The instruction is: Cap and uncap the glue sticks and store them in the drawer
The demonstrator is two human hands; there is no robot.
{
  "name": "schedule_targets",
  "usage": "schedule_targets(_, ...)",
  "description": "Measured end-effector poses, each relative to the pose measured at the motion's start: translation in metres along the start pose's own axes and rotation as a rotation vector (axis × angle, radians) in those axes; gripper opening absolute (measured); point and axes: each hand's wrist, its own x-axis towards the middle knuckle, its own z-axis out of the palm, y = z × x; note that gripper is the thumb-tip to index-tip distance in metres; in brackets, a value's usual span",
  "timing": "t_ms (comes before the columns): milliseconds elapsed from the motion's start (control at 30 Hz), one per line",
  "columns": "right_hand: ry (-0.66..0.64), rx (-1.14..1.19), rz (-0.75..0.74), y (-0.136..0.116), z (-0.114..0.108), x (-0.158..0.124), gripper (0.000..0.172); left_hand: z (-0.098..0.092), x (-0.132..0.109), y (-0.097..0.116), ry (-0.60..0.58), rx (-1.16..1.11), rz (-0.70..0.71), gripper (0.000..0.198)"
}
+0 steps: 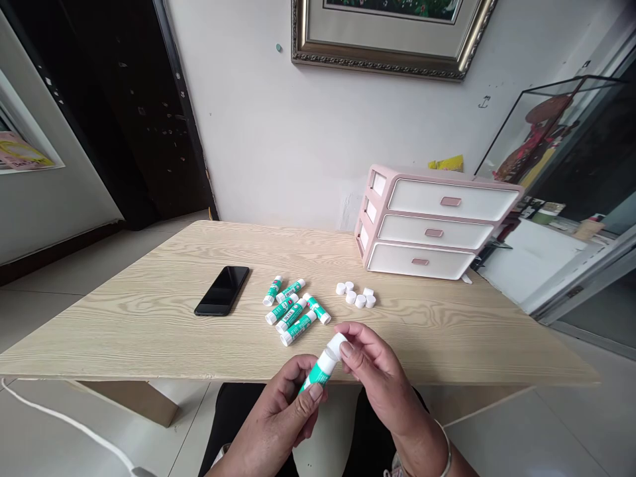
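Observation:
A green and white glue stick point(322, 368) is held at the near table edge. My left hand point(283, 414) grips its body, fingers wrapped round it. The fingers of my right hand point(373, 364) pinch the white cap point(336, 342) at its top end. Several more glue sticks point(295, 310) lie in a loose pile on the wooden table point(149, 318), just beyond my hands. Several loose white caps point(356, 297) sit to the right of the pile.
A black phone point(222, 289) lies face up left of the glue sticks. A pink and white three-drawer organizer point(432, 225) stands at the back right, drawers shut. A glass case point(561, 132) is beyond the table's right end. A white cable point(64, 419) runs along the floor.

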Motion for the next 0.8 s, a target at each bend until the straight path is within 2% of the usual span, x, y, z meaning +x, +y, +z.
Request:
schedule_targets(333,-0.029,-0.206,-0.084,0.007,-0.002,-0.011,0.032,-0.006,-0.006,0.004,0.023,0.128,-0.006,0.037)
schedule_targets(800,0.004,-0.517,-0.324,0.015,0.013,-0.026,0.041,-0.009,-0.003,-0.009,0.082,0.081,0.032,0.033)
